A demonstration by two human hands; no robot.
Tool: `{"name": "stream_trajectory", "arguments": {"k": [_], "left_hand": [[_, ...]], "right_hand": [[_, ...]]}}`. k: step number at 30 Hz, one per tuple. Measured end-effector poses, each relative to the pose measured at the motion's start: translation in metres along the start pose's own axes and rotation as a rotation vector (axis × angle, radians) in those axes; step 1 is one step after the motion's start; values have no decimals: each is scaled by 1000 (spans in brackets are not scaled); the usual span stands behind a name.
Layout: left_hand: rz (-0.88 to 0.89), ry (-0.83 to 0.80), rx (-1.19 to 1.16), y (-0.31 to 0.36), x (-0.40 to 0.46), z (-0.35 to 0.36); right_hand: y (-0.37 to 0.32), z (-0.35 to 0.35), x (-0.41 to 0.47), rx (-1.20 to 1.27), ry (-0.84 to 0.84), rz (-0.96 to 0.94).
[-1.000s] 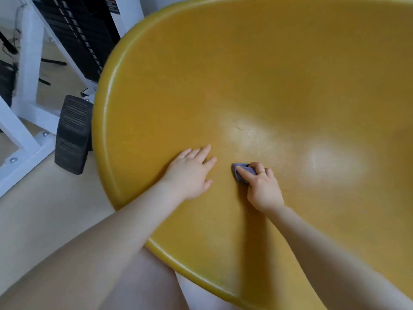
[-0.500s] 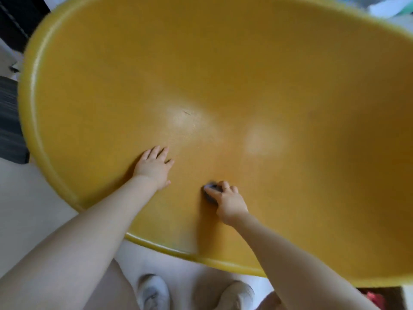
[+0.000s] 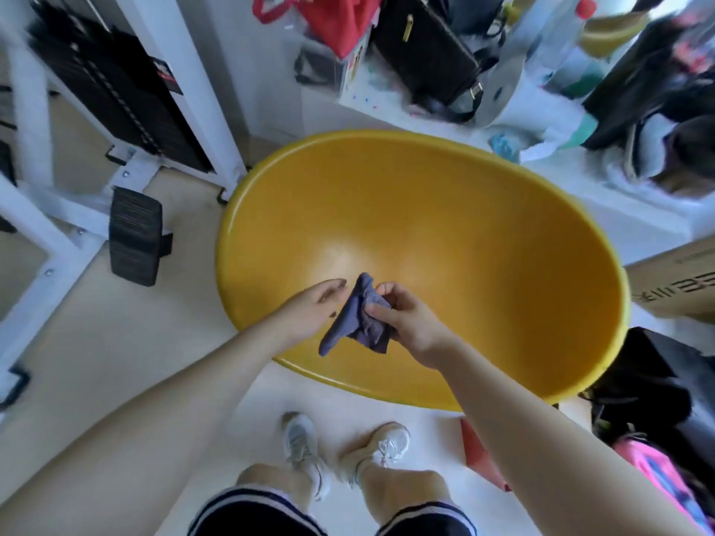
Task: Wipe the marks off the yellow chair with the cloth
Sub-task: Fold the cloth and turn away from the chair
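Note:
The yellow chair (image 3: 483, 241) is a wide bowl-shaped shell in the middle of the view, its seat glossy. Above its near rim my right hand (image 3: 410, 323) pinches a crumpled blue-grey cloth (image 3: 358, 323), which hangs loose in the air. My left hand (image 3: 309, 307) is held palm-up just left of the cloth, fingers relaxed and touching or nearly touching its edge. Neither hand touches the chair.
A white gym machine frame with a black weight stack (image 3: 116, 90) and a black foot pad (image 3: 135, 236) stands at the left. Bags and clutter (image 3: 425, 48) crowd the back. A cardboard box (image 3: 681, 284) and black bag (image 3: 650, 384) sit at the right. My shoes (image 3: 348, 446) stand on the pale floor.
I have straightened up, so the chair looks far smaller. Both hands lifted off the seat; the cloth, pressed to the seat before, now hangs from my right hand.

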State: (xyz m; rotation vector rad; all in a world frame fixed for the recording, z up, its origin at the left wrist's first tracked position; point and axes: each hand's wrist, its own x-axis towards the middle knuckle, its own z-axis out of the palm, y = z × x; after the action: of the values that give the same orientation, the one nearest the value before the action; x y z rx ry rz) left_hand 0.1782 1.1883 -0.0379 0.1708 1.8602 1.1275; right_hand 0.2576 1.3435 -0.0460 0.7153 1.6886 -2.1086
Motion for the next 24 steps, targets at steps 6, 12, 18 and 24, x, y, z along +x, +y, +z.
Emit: {"name": "stream_trajectory", "arguments": {"k": [6, 12, 18, 24], "left_hand": [[152, 18, -152, 49, -56, -11], [176, 115, -138, 60, -80, -20], [158, 220, -119, 44, -109, -16], [24, 425, -191, -9, -182, -23]], "right_hand": [[-70, 29, -43, 158, -32, -60], [-92, 25, -58, 15, -63, 14], [-103, 42, -46, -337, -320, -6], [-100, 105, -35, -608, -680, 35]]}}
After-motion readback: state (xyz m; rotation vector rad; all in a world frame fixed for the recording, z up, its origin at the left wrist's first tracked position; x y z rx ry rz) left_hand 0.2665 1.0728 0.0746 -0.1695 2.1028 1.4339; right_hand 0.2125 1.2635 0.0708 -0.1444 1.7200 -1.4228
